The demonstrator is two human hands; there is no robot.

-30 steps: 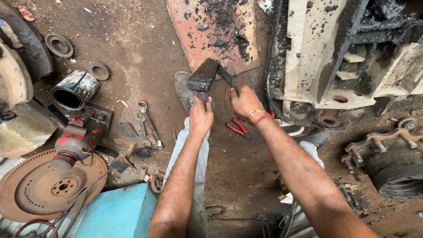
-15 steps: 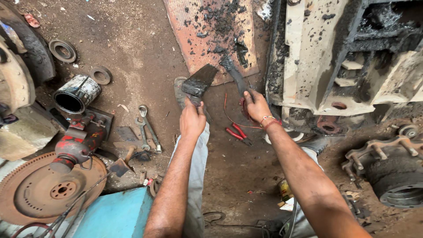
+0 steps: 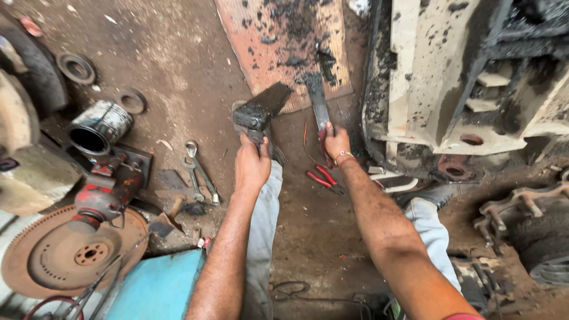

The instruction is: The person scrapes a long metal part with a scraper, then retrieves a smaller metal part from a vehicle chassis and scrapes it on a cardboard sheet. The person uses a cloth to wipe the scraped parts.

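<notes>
L hand (image 3: 252, 166) is gripping a grimy black block (image 3: 261, 106), fingers wrapped tight round its lower end, holding it up over the dirt floor. R hand (image 3: 336, 142) is closed round a flat scraper blade (image 3: 318, 104), tip touching the rust-red plate (image 3: 261, 35). Looks part done: black crud is lying scraped onto the plate, block is still caked. Red pliers (image 3: 323, 179) lying just below R wrist, spanners (image 3: 198, 169) near L, big engine casting (image 3: 462, 77) crowding the R side

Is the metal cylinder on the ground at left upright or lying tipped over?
Tipped over. The metal cylinder lies on its side on the dirt, its dark open mouth facing the camera.
</notes>
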